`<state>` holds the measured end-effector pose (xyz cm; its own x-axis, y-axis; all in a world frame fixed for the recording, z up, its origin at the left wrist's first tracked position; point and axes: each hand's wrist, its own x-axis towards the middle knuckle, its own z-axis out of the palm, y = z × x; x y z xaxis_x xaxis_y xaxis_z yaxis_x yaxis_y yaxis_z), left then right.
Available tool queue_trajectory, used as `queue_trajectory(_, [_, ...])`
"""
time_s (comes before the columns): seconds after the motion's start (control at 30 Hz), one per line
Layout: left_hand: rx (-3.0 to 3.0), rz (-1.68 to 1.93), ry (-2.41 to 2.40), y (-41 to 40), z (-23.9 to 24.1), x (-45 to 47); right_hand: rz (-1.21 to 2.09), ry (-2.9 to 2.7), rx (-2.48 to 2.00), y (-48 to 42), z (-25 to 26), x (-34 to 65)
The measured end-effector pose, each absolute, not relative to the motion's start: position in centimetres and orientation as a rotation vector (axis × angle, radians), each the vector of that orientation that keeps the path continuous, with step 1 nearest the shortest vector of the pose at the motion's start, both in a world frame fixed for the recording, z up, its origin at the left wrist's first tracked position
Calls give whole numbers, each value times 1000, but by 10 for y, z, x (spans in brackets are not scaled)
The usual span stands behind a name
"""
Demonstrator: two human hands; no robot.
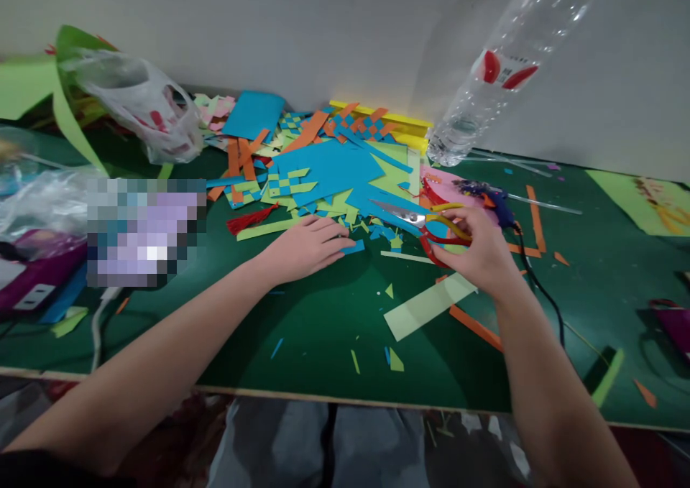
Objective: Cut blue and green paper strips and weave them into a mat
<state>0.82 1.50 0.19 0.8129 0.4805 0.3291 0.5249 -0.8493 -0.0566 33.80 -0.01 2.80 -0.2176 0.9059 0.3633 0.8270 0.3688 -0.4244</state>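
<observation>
My left hand [305, 247] lies flat on the green table [323, 337], fingers stretched out, its fingertips on a small blue paper scrap [353, 246]. My right hand [479, 247] is closed round the red and yellow handles of a pair of scissors [412, 218], whose blades point left over a heap of blue, green and orange paper strips and woven pieces [323, 168]. A pale green paper strip [428, 305] lies on the table just below my right hand.
A clear plastic bottle [501, 71] leans against the wall at the back right. A plastic bag [140, 103] sits at the back left. A blue glue gun [496, 200] with a black cord lies right of the scissors. Paper scraps dot the table.
</observation>
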Motion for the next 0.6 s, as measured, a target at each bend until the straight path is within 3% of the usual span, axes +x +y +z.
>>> queue_trajectory(0.6, [-3017, -529, -987, 17, 2, 2, 253, -2531, -1460, -5, 29, 345])
